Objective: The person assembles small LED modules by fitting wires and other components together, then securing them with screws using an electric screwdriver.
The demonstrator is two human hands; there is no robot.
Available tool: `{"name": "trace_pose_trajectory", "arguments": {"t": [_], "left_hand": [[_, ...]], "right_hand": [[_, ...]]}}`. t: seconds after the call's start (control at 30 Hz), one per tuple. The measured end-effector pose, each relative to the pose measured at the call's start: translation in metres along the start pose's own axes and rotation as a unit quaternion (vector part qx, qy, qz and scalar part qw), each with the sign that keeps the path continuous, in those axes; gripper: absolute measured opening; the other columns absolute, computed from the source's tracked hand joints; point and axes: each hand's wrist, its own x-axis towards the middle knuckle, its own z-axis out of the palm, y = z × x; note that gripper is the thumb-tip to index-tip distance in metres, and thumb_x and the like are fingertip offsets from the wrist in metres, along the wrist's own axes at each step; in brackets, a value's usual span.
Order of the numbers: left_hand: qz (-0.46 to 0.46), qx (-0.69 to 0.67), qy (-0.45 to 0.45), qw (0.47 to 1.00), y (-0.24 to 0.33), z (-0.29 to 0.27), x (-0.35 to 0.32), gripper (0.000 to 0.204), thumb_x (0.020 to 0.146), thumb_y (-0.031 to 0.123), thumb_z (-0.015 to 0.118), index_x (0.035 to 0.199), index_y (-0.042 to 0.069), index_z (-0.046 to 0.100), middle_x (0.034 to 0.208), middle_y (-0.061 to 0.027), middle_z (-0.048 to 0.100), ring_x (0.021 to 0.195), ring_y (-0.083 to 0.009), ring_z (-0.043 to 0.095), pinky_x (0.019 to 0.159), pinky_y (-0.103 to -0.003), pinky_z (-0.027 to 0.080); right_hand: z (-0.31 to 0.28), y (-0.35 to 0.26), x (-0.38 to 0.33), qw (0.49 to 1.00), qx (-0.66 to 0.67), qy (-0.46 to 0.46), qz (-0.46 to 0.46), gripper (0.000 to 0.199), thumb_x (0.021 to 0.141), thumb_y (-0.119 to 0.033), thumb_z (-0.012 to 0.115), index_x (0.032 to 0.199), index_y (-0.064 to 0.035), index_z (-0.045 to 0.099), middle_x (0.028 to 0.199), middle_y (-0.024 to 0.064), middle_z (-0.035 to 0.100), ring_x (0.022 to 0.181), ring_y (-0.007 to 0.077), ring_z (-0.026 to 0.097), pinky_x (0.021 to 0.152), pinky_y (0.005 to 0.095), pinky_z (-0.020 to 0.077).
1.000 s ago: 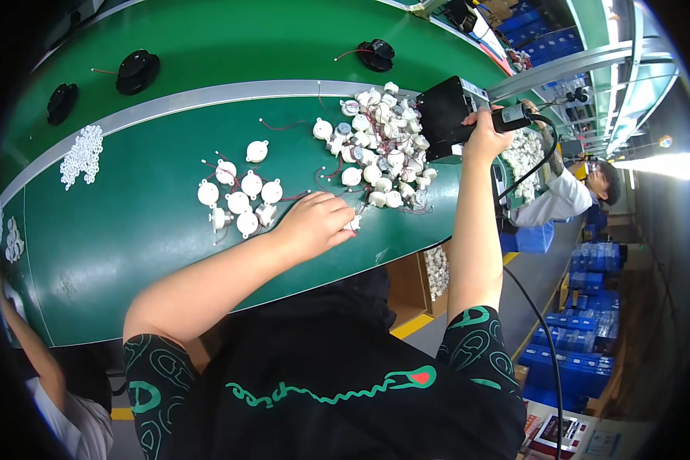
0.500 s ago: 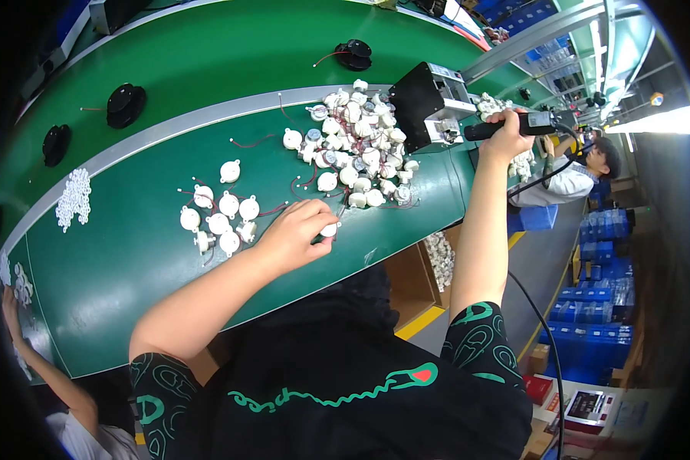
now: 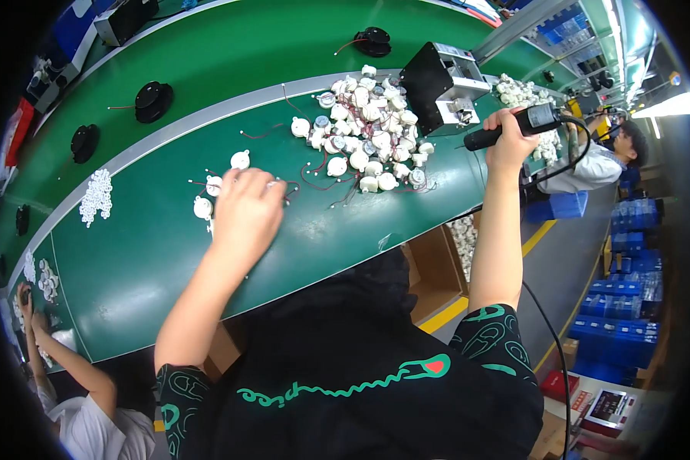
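Left hand (image 3: pixel 245 211) at small cluster of white motor parts (image 3: pixel 205 207); right hand (image 3: pixel 507 138) closed around black electric screwdriver (image 3: pixel 514 126).

Left grip's opening hidden under the hand, cannot tell. Best lift one part clear of its red wires. Green table (image 3: pixel 146 253), main heap (image 3: pixel 368 146) beside black fixture box (image 3: pixel 441 84); factory aisle, blue crates.

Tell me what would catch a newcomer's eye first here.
Probably the big heap of small white round parts with thin wires, on the green table beside a black box device. Next, the right hand gripping a black corded tool, and the left hand over a smaller cluster.
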Motion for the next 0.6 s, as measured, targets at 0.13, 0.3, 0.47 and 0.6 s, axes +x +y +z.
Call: {"name": "trace_pose_trajectory", "arguments": {"t": [0.13,0.3,0.47,0.6], "left_hand": [[-0.037,-0.036,0.028,0.998,0.024,-0.003,0.001,0.04,0.073,-0.001,0.071,0.112,0.005,0.066,0.117,-0.0128,0.063,0.11,-0.0337,0.061,0.102,-0.051,0.045],[0.064,-0.116,0.021,0.991,0.078,0.06,0.042,0.04,0.073,0.008,0.077,0.112,0.006,0.066,0.113,-0.0095,0.063,0.103,-0.0291,0.063,0.093,-0.041,0.05],[0.126,-0.053,0.067,0.988,0.069,0.118,0.062,0.036,0.074,0.012,0.077,0.108,0.007,0.067,0.103,-0.0041,0.062,0.092,-0.0236,0.063,0.082,-0.036,0.049],[0.151,-0.131,0.059,0.978,0.062,0.112,0.06,0.036,0.072,0.015,0.08,0.105,0.007,0.068,0.093,-0.004,0.064,0.088,-0.024,0.063,0.079,-0.036,0.05]], "right_hand": [[0.021,-0.026,-0.046,0.994,0.084,-0.056,0.033,0.018,0.086,0.012,0.058,0.096,-0.0026,0.052,0.074,0.0105,0.057,0.058,0.0191,0.054,0.056,0.0384,0.0494],[0.05,-0.038,-0.092,0.979,0.149,-0.134,0.025,0.02,0.088,0.009,0.06,0.101,-0.0024,0.049,0.076,0.0114,0.057,0.058,0.0186,0.054,0.056,0.0376,0.0494],[0.059,-0.046,-0.116,0.97,0.182,-0.152,0.048,0.024,0.088,0.008,0.06,0.103,-0.005,0.047,0.076,0.0102,0.055,0.059,0.018,0.052,0.056,0.0369,0.0483],[0.061,-0.054,-0.123,0.963,0.217,-0.147,0.056,0.025,0.087,0.008,0.058,0.104,-0.0052,0.046,0.077,0.0106,0.055,0.059,0.018,0.053,0.056,0.0372,0.049]]}}
